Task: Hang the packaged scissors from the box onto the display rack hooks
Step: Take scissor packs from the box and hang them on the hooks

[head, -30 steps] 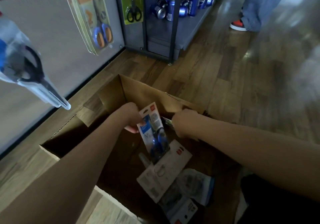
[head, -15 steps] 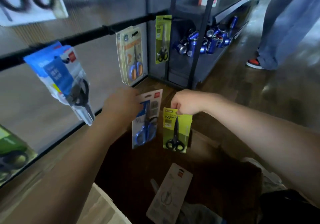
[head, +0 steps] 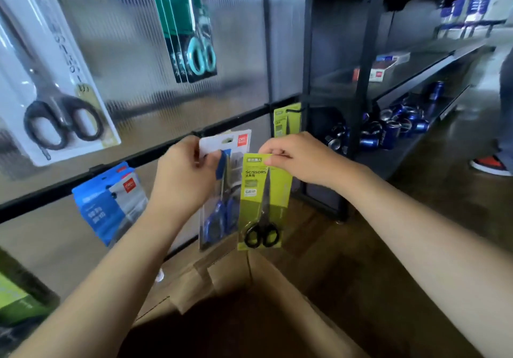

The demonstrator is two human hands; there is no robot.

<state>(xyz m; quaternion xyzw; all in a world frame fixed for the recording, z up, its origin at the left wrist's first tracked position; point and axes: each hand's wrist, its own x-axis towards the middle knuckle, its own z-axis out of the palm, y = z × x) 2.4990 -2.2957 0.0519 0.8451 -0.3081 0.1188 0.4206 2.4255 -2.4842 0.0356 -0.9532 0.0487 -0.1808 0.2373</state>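
Your left hand (head: 186,177) pinches the top of the white-backed pack of blue-handled scissors (head: 222,188), thumb on the front of the card. Your right hand (head: 294,158) pinches the top edge of the lime-green pack of black-handled scissors (head: 263,199). Both packs hang free above the open cardboard box (head: 222,280) at 6 o'clock, just short of the black rack rail (head: 155,155). A matching green pack (head: 287,119) hangs at 12 o'clock, so aim yours there, I'd judge. Keep each card square to its hook and thread the hang-slot on before letting go. The cards are thin, stiff and glossy, with clear blisters. They may slip or twist, so hold near the slot. The ribbed translucent panel (head: 133,52) sits behind.
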